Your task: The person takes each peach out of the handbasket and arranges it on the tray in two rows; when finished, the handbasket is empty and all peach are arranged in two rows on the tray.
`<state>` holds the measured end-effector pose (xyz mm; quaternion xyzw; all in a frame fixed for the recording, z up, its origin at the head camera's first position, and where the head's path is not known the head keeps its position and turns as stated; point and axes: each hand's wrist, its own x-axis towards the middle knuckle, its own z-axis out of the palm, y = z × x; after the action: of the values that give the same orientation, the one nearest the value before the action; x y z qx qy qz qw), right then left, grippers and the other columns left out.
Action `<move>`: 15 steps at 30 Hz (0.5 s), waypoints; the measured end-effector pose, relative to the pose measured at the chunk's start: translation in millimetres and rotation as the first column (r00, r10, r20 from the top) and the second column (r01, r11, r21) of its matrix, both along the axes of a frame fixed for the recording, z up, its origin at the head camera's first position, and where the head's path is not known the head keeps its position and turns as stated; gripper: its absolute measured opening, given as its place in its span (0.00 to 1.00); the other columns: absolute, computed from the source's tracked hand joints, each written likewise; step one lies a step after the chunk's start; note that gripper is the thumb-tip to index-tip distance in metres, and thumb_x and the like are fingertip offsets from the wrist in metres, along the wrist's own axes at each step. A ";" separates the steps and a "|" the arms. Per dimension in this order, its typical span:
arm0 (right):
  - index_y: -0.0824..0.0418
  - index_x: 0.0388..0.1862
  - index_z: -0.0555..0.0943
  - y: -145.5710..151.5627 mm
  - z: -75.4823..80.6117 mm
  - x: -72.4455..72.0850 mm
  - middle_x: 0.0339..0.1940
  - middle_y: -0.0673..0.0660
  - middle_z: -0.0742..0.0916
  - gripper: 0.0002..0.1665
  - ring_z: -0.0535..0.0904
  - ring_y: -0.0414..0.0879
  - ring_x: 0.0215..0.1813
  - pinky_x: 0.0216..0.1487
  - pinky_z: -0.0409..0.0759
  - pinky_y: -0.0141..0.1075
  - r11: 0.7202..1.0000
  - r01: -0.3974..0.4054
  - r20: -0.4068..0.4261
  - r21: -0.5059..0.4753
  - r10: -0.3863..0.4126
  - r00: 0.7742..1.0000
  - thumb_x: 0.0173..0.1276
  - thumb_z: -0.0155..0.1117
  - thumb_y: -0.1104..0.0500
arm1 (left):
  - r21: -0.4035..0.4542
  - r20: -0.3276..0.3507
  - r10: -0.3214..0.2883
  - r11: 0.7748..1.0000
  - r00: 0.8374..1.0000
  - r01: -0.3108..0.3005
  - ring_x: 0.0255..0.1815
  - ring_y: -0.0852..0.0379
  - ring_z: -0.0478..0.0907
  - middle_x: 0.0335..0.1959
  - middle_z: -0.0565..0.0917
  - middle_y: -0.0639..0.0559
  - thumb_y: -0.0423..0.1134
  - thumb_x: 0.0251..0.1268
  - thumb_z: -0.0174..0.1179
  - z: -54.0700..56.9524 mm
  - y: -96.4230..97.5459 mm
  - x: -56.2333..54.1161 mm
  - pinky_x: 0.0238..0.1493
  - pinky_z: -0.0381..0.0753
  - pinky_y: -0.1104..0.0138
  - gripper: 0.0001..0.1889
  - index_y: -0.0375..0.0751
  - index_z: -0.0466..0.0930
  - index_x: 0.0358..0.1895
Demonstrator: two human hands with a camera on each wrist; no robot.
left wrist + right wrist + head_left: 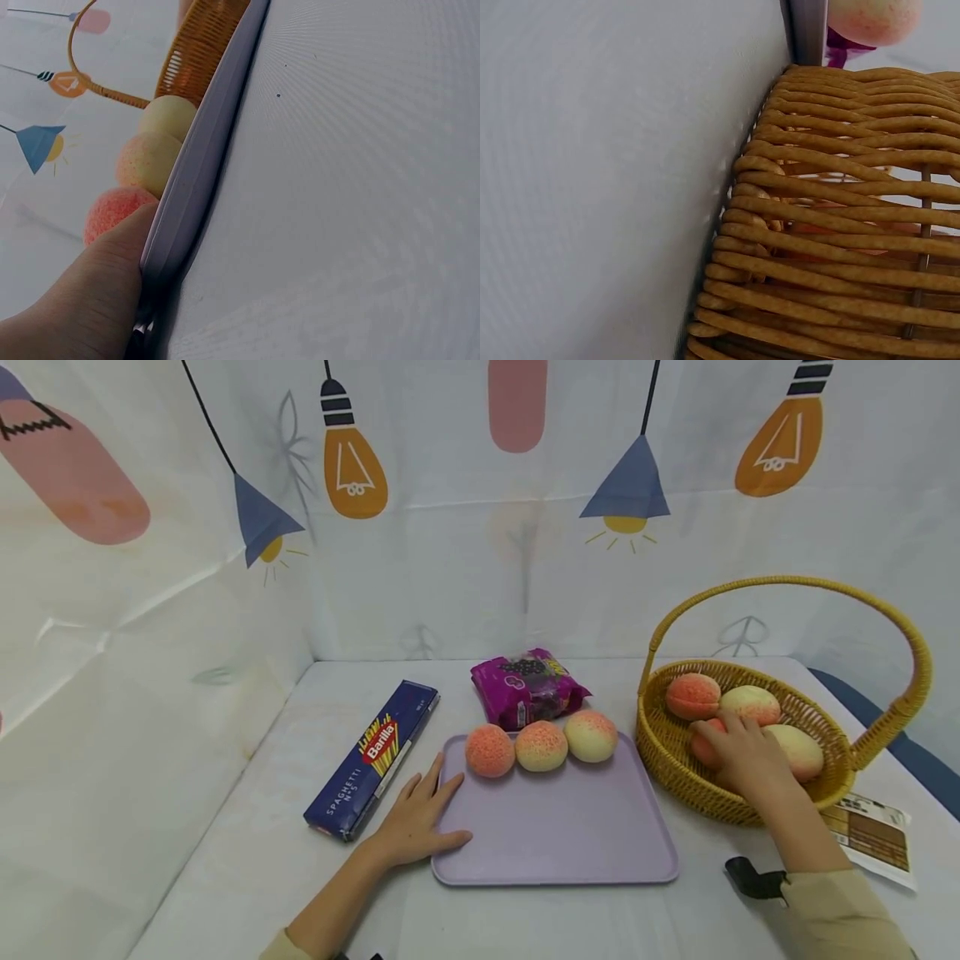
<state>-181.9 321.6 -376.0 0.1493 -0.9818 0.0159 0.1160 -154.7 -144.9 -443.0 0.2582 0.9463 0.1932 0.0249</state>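
ideally, with the left hand spread on the lilac rectangular tray, the right hand, its hold unclear, should cup the coral-red round fruit gently inside the yellow wicker basket at right.

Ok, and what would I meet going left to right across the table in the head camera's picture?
Spaghetti box → reddish ball → middle ball → pale ball with a pinkish top → basket.
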 end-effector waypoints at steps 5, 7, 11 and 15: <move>0.63 0.44 0.72 -0.7 2.7 -2.7 0.39 0.71 0.73 0.29 0.69 0.67 0.40 0.36 0.69 0.59 1.000 -0.017 -0.097 0.018 0.019 0.995 0.39 0.71 0.66 | -0.002 -0.004 0.005 1.000 1.000 -0.005 0.72 0.46 0.40 0.73 0.38 0.39 0.69 0.52 0.51 0.3 -0.4 -0.3 0.68 0.40 0.52 0.46 0.44 0.56 0.70; 0.64 0.43 0.72 -1.8 3.4 -3.1 0.37 0.70 0.73 0.27 0.70 0.66 0.38 0.33 0.69 0.58 1.000 -0.016 -0.121 0.008 0.017 0.993 0.41 0.71 0.64 | 0.000 -0.002 0.008 1.000 1.000 -0.008 0.72 0.46 0.41 0.73 0.38 0.39 0.69 0.52 0.51 -0.1 -0.6 -0.6 0.68 0.40 0.52 0.46 0.44 0.57 0.70; 0.62 0.41 0.74 -4.2 2.0 -2.0 0.37 0.70 0.73 0.21 0.70 0.67 0.36 0.25 0.71 0.57 0.999 -0.024 -0.180 -0.030 0.018 0.983 0.47 0.69 0.64 | -0.004 0.004 0.013 1.000 1.000 -0.012 0.72 0.46 0.40 0.73 0.38 0.40 0.70 0.51 0.51 -0.8 -0.7 -0.9 0.68 0.40 0.52 0.46 0.44 0.56 0.70; 0.60 0.38 0.78 -6.3 -0.4 -0.3 0.37 0.71 0.72 0.15 0.69 0.69 0.34 0.19 0.71 0.57 0.998 -0.034 -0.228 -0.049 0.022 0.973 0.50 0.67 0.63 | -0.007 0.006 0.011 1.000 1.000 -0.011 0.72 0.49 0.39 0.73 0.37 0.41 0.70 0.51 0.50 -0.6 -0.5 0.1 0.68 0.39 0.54 0.47 0.45 0.55 0.71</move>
<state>-182.3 315.3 -376.3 0.1607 -0.9592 0.0261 0.2311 -154.6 -145.4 -443.7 0.2524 0.9482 0.1907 0.0278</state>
